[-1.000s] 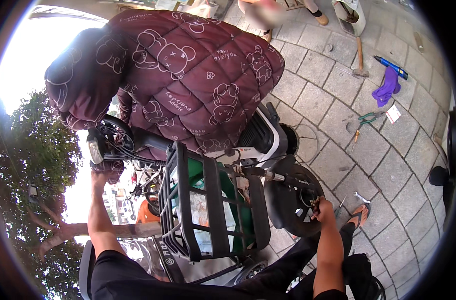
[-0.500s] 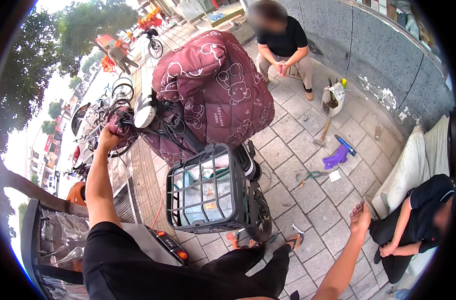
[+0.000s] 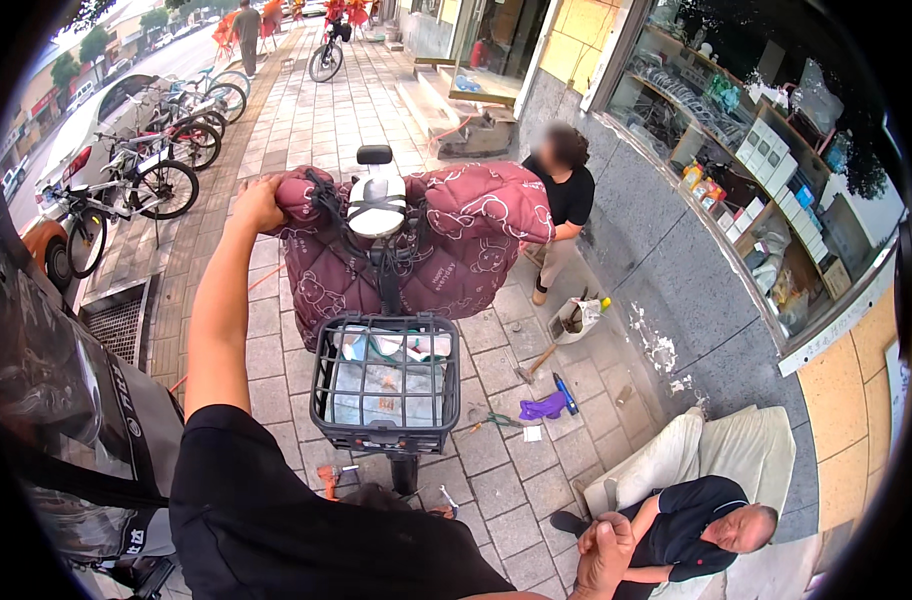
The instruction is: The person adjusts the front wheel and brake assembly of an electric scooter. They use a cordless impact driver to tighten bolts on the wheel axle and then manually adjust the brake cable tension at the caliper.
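In front of me stands a scooter with a maroon quilted wind cover (image 3: pixel 416 275) printed with white cartoon bears. My left hand (image 3: pixel 261 202) is closed round the left end of its covered handlebar (image 3: pixel 306 197), my arm stretched forward. The scooter's round white-topped headlight or gauge housing (image 3: pixel 376 207) sits at the bar's middle. Nearer me is a black grid basket (image 3: pixel 386 385) holding a pale bag and some cloth. My right hand (image 3: pixel 606 552) is off the scooter at the lower right, fingers curled in, with nothing visible in them.
A hammer (image 3: pixel 536 362), purple gloves (image 3: pixel 543 406), a blue tube (image 3: pixel 565 394), pliers (image 3: pixel 498 420) and an orange power tool (image 3: pixel 328 480) lie on the paving. A person (image 3: pixel 566 200) sits by the wall, another (image 3: pixel 676 535) at the lower right. Parked bicycles (image 3: pixel 161 185) stand left.
My view has swung round and levelled. The handlebar now sits more squarely ahead, my left hand still on it. My right hand has dropped lower, its fingers more curled.
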`<state>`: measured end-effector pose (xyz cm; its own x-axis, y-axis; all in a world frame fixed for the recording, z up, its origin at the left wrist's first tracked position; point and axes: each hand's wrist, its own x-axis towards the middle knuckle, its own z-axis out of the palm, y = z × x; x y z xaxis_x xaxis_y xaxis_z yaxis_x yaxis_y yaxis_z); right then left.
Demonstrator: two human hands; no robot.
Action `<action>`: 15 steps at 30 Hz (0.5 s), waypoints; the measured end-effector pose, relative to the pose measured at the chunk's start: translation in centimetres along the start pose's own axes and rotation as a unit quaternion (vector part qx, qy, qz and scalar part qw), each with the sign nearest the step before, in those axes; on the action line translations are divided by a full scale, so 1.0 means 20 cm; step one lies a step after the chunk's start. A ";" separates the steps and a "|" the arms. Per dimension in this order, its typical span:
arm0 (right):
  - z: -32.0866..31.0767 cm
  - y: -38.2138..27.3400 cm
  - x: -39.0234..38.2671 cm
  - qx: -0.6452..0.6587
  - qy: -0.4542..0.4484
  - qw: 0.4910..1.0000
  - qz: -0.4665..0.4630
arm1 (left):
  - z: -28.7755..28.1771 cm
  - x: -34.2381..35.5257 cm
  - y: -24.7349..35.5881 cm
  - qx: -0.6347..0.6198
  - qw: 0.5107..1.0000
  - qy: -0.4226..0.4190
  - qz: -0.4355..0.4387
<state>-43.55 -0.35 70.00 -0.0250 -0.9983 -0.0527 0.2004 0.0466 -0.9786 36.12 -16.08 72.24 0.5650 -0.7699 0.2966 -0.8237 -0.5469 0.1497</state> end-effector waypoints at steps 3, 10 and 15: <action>0.46 -0.50 0.09 -0.116 -0.414 0.898 -0.094 | -0.28 -0.19 -0.22 0.057 0.996 -0.005 -0.061; 0.72 -0.71 0.03 -0.150 -0.654 0.741 -0.008 | -0.19 -0.11 -0.10 0.006 1.000 -0.023 -0.019; 0.81 -0.72 0.06 -0.125 -0.708 0.695 0.005 | -0.18 -0.08 -0.15 0.014 0.999 -0.023 -0.017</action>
<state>-30.54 -2.87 87.17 0.9996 -0.0235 0.0160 0.0131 -0.1188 -0.9928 37.46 -11.95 74.78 0.5955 -0.7639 0.2487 -0.8022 -0.5822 0.1323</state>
